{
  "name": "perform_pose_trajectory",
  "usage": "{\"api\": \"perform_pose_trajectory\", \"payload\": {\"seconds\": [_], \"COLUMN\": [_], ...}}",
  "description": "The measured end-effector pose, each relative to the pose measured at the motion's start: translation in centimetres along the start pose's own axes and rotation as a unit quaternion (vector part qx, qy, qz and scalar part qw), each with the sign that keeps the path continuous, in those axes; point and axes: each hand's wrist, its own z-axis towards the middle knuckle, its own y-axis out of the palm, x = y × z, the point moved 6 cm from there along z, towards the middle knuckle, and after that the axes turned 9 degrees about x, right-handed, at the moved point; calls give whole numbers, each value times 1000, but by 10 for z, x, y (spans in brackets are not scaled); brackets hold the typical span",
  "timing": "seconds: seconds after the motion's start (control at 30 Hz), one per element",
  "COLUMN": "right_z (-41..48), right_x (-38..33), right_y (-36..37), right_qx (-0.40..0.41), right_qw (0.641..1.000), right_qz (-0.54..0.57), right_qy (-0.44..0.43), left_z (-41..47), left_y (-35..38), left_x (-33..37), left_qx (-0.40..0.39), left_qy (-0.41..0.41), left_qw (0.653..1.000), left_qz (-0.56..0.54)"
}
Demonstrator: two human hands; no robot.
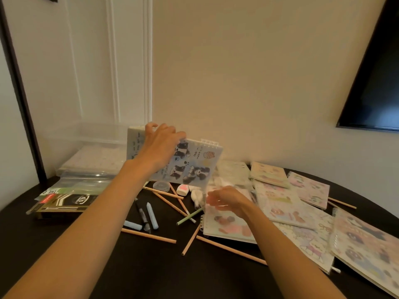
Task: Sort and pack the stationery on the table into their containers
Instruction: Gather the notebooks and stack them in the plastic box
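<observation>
Dark tabletop (pixel 194 277) ran up to a cream wall and was strewn with stationery. Left of the left hand and a little beyond it stood a clear plastic bin (pixel 86 134), with a clear zip bag (pixel 86 182) and flat packs of pens (pixel 64 203) lying nearer the person. The left hand (pixel 160 145) gripped a blue spiral notebook printed with dogs (pixel 194 162) by its top edge, fingers curled over it. It held the book tilted in the air between the bin and the clutter.

The grip took only one edge, so the glossy cover could probably slip. The hanging corner could also sweep the small clear round disc (pixel 160 186) and the white-and-pink eraser (pixel 183 189) directly beneath it. If swung left too low, the book might catch on the bin's near wall.

Below the left wrist lay a black pen (pixel 142 214), two pale blue pens (pixel 152 215) and scattered wooden pencils (pixel 149 235), round things likely to roll if nudged. The right hand (pixel 228 201) hovered over a pink-printed spiral notebook (pixel 226 228). It was motion-blurred, and whether it held anything could not be told. Pencils touched or ran under that book's near edge, so lifting it would likely drag them. Right of the right hand, overlapping pastel notebooks (pixel 311 188) lay fanned out, each partly pinning the next.
</observation>
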Motion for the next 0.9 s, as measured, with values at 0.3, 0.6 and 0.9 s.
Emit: {"api": "perform_pose_trajectory", "payload": {"seconds": [0.3,0.6,0.9], "right_z": [-16,-16,0], "right_x": [-28,-18,33], "right_y": [-40,-70,-83], "right_qx": [46,191,178], "right_qw": [959,912,813], "right_qz": [171,318,554], "right_qy": [-222,-174,40], "left_z": [31,39,-50], "left_y": [12,31,138], "left_x": [51,64,56], "left_qx": [-57,35,-372], "left_qy": [128,1,-92], "left_qw": [990,996,914], "left_qz": [-19,-77,-131]}}
